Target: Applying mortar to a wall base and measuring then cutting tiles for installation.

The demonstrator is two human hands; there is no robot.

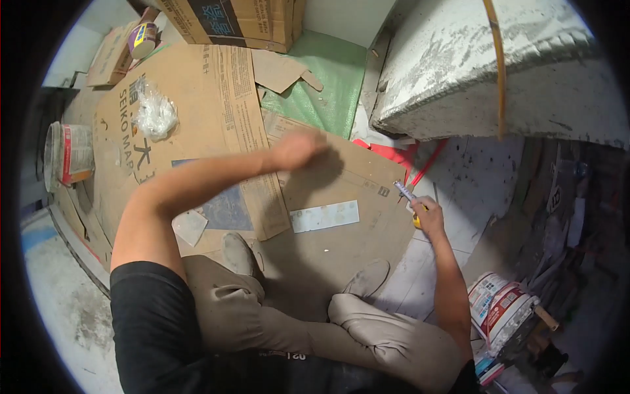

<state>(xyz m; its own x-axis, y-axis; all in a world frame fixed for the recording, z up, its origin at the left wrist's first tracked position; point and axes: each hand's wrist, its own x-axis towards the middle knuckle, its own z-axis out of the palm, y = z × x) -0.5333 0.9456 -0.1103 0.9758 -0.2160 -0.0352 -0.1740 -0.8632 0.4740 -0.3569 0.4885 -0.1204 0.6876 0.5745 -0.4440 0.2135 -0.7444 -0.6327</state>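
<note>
Through the head view, I see the right hand [430, 218] with its fingers closed around a tape measure [405, 191], out at the right edge of the cardboard [374, 177] on the floor. The tape measure has a yellow body, mostly covered by the hand, and a pale blade poking out toward the upper left. The left hand [300, 148] is blurred above the cardboard; I can't tell how its fingers stand or whether they hold anything. A white strip [325, 216] lies nearer the feet.
</note>
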